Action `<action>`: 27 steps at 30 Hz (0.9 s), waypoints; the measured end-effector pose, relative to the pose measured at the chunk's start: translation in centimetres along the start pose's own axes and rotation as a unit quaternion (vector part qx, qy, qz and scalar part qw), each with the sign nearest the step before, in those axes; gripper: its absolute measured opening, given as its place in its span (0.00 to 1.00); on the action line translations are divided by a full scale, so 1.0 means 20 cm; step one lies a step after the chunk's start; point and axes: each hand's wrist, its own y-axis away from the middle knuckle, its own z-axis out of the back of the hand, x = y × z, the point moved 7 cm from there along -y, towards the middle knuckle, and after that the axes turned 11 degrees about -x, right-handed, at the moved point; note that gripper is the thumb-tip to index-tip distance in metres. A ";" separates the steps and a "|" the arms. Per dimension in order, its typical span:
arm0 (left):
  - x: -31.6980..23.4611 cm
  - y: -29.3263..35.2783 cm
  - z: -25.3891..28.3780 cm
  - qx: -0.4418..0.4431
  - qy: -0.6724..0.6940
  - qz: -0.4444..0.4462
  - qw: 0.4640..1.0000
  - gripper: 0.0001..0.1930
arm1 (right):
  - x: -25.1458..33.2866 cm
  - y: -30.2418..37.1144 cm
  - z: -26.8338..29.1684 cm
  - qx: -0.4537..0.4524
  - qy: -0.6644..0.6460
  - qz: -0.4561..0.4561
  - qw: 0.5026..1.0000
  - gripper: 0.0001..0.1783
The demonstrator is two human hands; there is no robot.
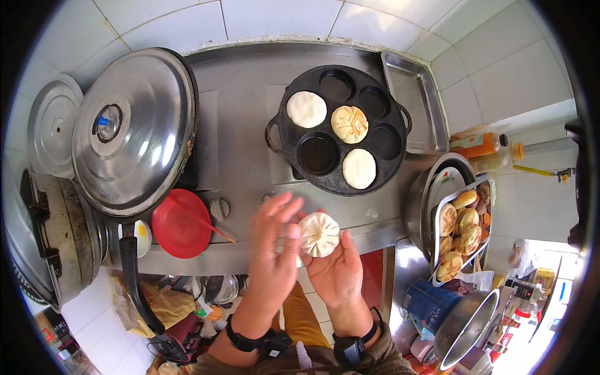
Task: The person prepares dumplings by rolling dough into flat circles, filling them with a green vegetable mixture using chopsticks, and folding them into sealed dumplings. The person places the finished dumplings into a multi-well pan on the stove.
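A raw pleated bun (319,234) of white dough, its gathered folds facing up, rests on the fingers of my right hand (336,275), which are curled under it. Beside the bun is my left hand (275,240), raised with its fingers apart and somewhat blurred; whether it touches the dough I cannot tell. Beyond both hands stands a black round pan (342,130) with several round wells. In it lie two smooth pale buns, one at the upper left (306,109) and one at the lower right (359,169), and a browned pleated bun (349,124) between them.
At left are a large lidded pan (134,131) with a long black handle (139,287) and a red plate (181,225) with a red stick across it. To the right stand a tray of browned buns (459,231), a metal tray (417,100), bottles (484,147) and a steel bowl (465,328).
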 end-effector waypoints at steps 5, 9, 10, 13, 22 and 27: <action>0.05 -0.01 0.18 -0.070 0.118 0.070 0.988 0.17 | 0.27 -0.05 -0.25 0.061 0.189 0.269 0.942 0.31; 0.10 0.02 0.22 -0.095 0.114 0.092 0.985 0.16 | 0.40 -0.12 -0.49 0.072 0.554 0.569 0.604 0.33; 0.11 0.03 0.23 -0.098 0.109 0.095 0.985 0.17 | 0.36 -0.15 -0.52 0.028 0.694 0.603 0.392 0.37; 0.14 0.04 0.26 -0.115 0.132 0.100 0.980 0.18 | 0.29 -0.26 -0.51 0.090 0.827 0.491 0.260 0.34; 0.14 0.02 0.31 -0.129 0.168 0.096 0.973 0.19 | 0.28 -0.32 -0.55 0.094 0.809 0.505 0.287 0.37; 0.16 0.01 0.30 -0.127 0.163 0.099 0.973 0.19 | 0.19 -0.33 -0.48 0.091 0.803 0.534 0.247 0.41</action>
